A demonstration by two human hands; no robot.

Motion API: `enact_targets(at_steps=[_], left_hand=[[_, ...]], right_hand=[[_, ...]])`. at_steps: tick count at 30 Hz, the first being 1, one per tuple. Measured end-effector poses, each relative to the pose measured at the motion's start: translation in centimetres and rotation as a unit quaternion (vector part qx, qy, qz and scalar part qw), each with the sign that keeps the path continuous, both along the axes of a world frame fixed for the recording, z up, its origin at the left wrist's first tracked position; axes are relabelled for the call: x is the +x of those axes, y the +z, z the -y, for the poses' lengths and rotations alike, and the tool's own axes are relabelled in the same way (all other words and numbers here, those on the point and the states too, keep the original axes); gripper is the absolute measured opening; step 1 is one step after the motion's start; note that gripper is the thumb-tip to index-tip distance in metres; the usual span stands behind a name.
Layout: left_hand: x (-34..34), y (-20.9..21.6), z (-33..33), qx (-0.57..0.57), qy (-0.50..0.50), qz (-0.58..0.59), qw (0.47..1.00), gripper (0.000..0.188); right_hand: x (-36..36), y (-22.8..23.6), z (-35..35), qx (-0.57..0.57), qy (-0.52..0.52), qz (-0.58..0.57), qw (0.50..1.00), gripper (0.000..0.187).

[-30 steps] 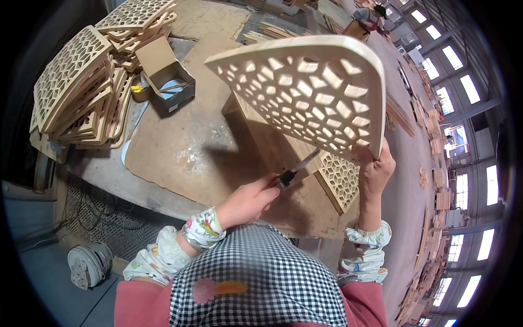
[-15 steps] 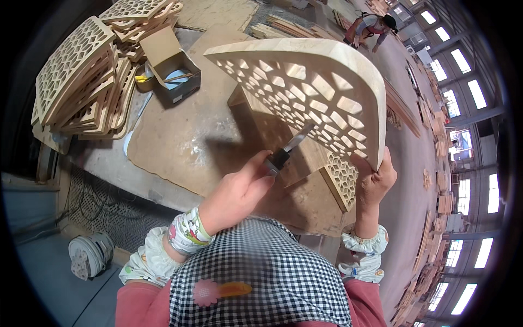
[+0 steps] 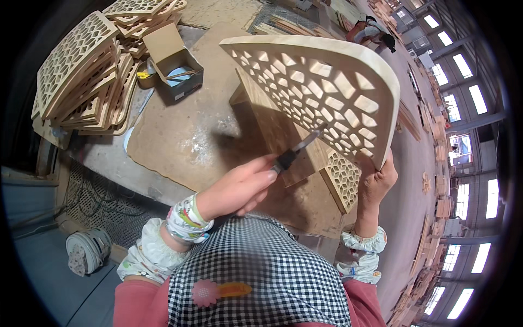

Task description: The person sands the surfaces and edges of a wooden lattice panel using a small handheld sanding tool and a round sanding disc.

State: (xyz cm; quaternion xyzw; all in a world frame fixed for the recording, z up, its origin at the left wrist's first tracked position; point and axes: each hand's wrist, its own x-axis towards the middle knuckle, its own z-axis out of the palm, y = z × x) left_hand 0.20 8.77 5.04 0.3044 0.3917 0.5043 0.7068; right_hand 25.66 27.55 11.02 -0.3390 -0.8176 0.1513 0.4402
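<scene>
At the table [image 3: 122,166] | left hand [image 3: 237,188]: grip closed round dark-handled tool [image 3: 287,158] | right hand [image 3: 377,182]: grip clasping pierced panel [image 3: 321,90]

Wooden panel [image 3: 322,79] shifted right, co-worker [image 3: 372,34] bent lower

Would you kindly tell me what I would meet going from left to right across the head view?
Front stack of wooden panels, open box, left hand, handheld tool, small honeycomb panel, right hand, tall windows.
</scene>
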Motion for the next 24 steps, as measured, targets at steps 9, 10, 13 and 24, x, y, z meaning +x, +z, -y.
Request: enact_targets(at_steps=[9, 10, 13, 24], left_hand=[[1.2, -2.0, 0.1, 0.083, 0.082, -0.175, 0.978, 0.059], [1.1, -1.9, -0.5, 0.086, 0.086, -0.185, 0.975, 0.061], [1.4, -1.6, -1.4, 0.038, 0.063, -0.128, 0.989, 0.062], [0.4, -2.2, 0.7, 0.009, -0.019, 0.034, 0.999, 0.054]], right_hand=[[0.5, -0.3, 0.2, -0.007, -0.01, 0.008, 1.0, 0.027], [0.4, -0.4, 0.2, -0.011, -0.005, -0.012, 1.0, 0.026], [-0.4, -0.3, 0.4, -0.006, -0.015, -0.028, 0.999, 0.025], [-1.0, -0.3, 0.3, 0.012, -0.035, -0.017, 0.999, 0.027]])
